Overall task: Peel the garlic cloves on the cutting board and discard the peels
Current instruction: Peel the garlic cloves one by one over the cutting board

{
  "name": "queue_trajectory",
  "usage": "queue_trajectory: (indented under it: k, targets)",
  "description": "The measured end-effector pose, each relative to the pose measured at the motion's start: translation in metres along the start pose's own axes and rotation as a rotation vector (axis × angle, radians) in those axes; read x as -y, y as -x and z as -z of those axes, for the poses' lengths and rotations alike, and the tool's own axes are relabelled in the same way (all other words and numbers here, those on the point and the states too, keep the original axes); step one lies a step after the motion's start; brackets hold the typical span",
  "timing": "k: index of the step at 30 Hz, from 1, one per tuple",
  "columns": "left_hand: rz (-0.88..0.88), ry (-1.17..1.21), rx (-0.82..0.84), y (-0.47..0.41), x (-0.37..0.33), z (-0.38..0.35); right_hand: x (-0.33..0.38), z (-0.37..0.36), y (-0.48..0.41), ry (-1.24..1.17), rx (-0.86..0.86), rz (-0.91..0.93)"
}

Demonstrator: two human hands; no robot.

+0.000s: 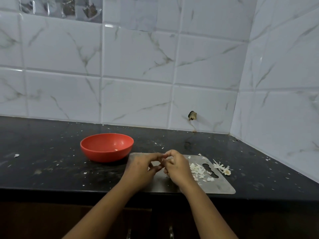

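Both hands meet over the left half of a grey metal cutting board on the black counter. My left hand and my right hand have their fingertips curled together around a small pale garlic clove, mostly hidden by the fingers. A pile of white garlic peels lies on the board just right of my right hand, near the board's handle slot. A garlic stem with papery skin lies off the board's right edge.
A red bowl stands on the counter left of the board, with one small pale piece inside. Peel flakes are scattered over the black counter. Tiled walls close the back and the right side.
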State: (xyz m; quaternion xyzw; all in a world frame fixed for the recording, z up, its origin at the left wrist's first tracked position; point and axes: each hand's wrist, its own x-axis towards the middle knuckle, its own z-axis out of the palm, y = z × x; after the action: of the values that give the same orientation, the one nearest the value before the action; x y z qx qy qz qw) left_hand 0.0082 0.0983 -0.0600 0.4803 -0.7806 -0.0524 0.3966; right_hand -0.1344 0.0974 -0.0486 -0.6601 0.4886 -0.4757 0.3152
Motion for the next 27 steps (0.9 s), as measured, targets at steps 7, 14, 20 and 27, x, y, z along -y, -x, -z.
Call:
queue_trajectory:
  k: [7, 14, 20, 27]
  targets:
    - [0.088, -0.049, -0.118, 0.01, -0.004, 0.005, -0.002, 0.001, 0.008, -0.104, 0.191, 0.082]
    - [0.027, -0.268, -0.239, 0.014, -0.011, 0.003, -0.001, 0.004, 0.01, -0.237, 0.259, 0.067]
    - [0.013, -0.302, -0.217, 0.016, -0.012, 0.002, -0.004, 0.005, 0.007, -0.282, 0.292, 0.055]
    - [0.006, -0.354, -0.164, 0.016, -0.012, 0.004, -0.002, 0.007, 0.005, -0.339, 0.344, -0.004]
